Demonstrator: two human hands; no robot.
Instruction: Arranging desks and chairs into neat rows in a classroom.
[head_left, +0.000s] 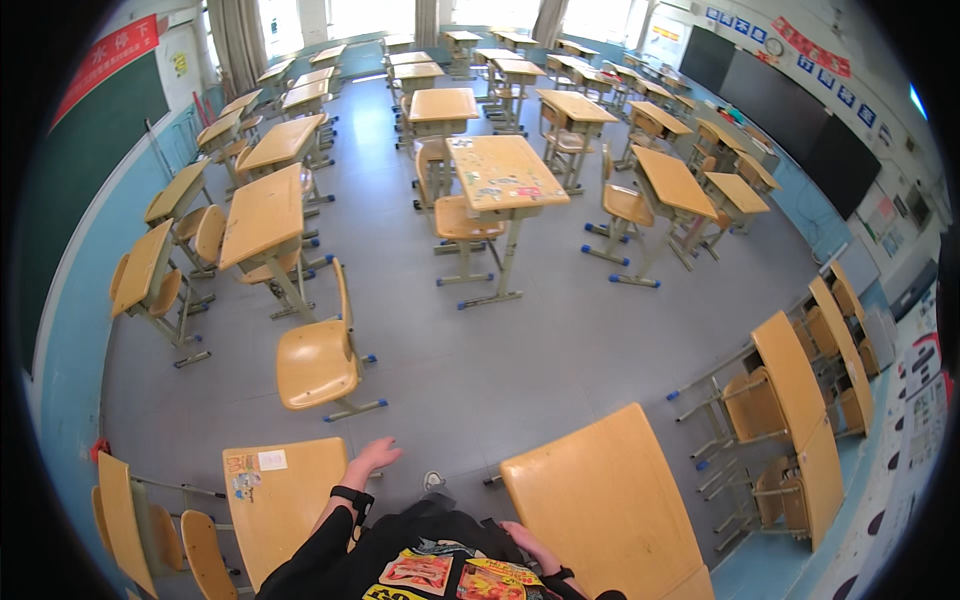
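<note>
My left hand (379, 455) is held out over the right edge of a wooden desk (289, 502), with nothing in it and the fingers loosely extended. Stickers and a small white paper (272, 460) lie on that desktop's far left part. My right hand (523, 535) hangs low by my side, close to the left edge of another wooden desk (592, 495); its fingers are partly hidden, and whether it holds anything is unclear. Each wrist wears a black band. Ahead of the left desk stands a wooden chair (319, 365) on metal legs with blue end caps.
Rows of desks and chairs fill the classroom, among them a sticker-covered desk (506, 172) ahead. Desks pushed together (795, 382) line the right wall. Grey floor (450, 360) runs between the rows. A green chalkboard (97, 172) hangs on the left wall.
</note>
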